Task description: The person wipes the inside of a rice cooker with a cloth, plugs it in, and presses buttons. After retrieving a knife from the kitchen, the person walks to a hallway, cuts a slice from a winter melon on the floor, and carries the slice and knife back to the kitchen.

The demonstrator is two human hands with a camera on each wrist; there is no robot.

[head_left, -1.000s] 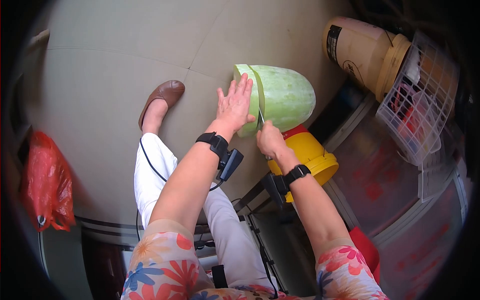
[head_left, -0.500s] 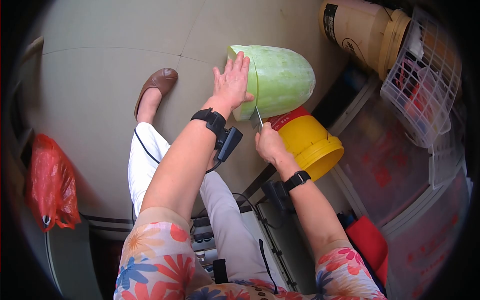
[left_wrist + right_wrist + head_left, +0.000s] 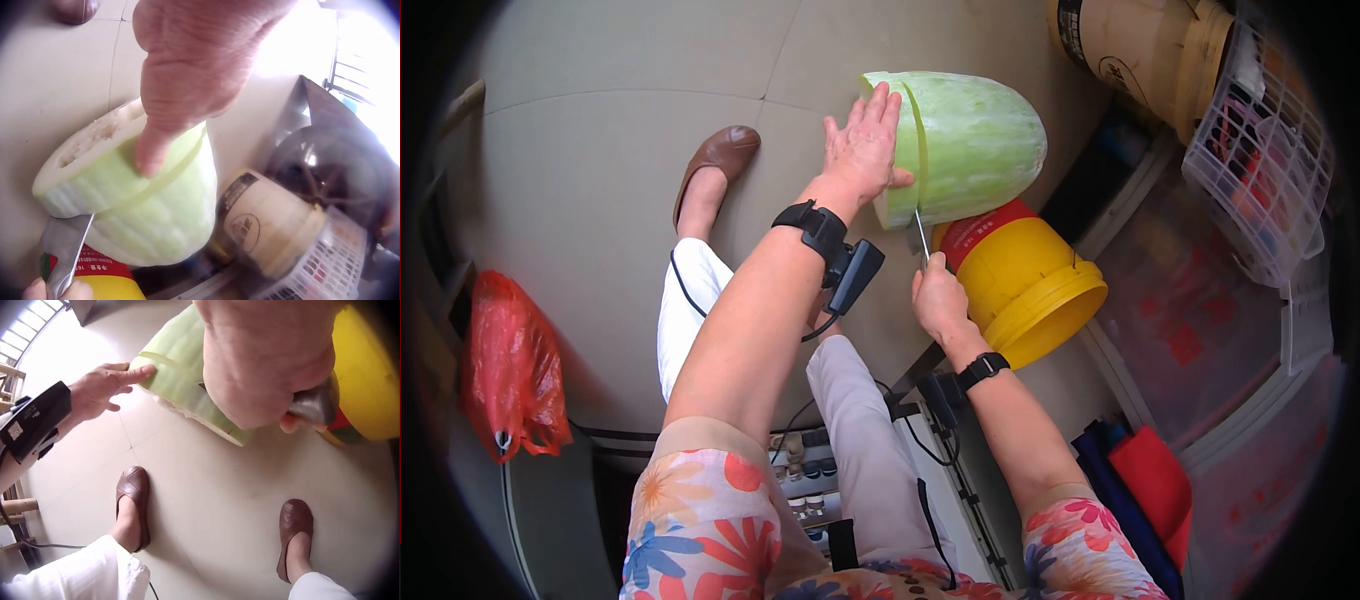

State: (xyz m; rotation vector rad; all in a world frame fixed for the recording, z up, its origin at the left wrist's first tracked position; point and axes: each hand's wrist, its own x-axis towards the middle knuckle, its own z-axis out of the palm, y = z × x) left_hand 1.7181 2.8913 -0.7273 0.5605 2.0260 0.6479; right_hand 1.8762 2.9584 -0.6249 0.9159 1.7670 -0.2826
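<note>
A big pale green winter melon (image 3: 985, 145) lies on its side over the floor, its cut end facing left. White flesh and a seedy hollow (image 3: 94, 134) show at that end in the left wrist view. A slit runs around the rind near the end. My left hand (image 3: 865, 150) rests on the end section, fingers spread and straight, thumb beside the slit. In my right hand (image 3: 941, 300) I grip a knife by its metal handle (image 3: 315, 403). Its wide blade (image 3: 65, 240) meets the rind at the near end of the slit.
A yellow bucket (image 3: 1025, 285) with a red band lies tipped just below the melon. At the right are a beige bucket (image 3: 1140, 50) and a clear plastic basket (image 3: 1260, 150). A red plastic bag (image 3: 515, 365) hangs at the left. My brown shoe (image 3: 725, 155) stands left of the melon.
My right hand and the knife have drawn back toward me, and more of the blade shows outside the melon. My left hand stays on the end section. The view has shifted somewhat.
</note>
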